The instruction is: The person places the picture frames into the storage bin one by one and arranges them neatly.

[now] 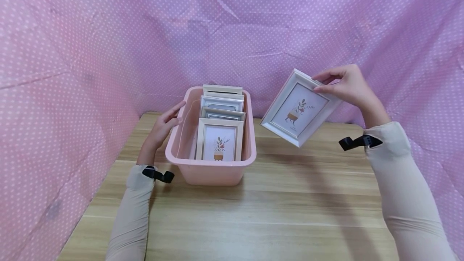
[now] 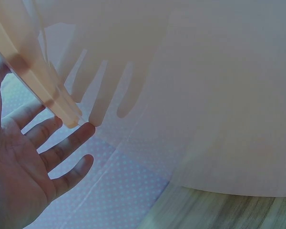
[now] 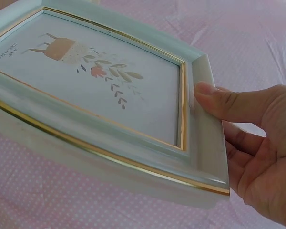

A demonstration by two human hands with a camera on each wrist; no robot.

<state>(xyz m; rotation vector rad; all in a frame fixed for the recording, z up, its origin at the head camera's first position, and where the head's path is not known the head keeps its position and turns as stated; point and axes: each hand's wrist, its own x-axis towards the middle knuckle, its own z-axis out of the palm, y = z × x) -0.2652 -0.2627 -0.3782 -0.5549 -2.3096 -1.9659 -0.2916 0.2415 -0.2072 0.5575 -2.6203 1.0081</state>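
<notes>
The pink bin (image 1: 210, 168) on the table (image 1: 290, 212) already has about five frames standing in a row, so you're judging by that mostly through. Your left hand (image 1: 163, 126) rests flat and relaxed on its rim, while your right hand (image 1: 348, 85) pinches one white frame (image 1: 299, 108) in mid-air, right of the bin, not in it yet

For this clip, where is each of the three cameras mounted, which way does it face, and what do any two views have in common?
Head: worn on the head, looking forward and down at the wooden table; both sleeved forearms, left hand and right hand show.
Left wrist: looks along the open left hand at the pink bin wall; palm and straight fingers show.
Right wrist: looks at the white picture frame; right hand grips its edge.
Shared: head and right wrist both show the white picture frame; head and left wrist the pink bin.
</notes>
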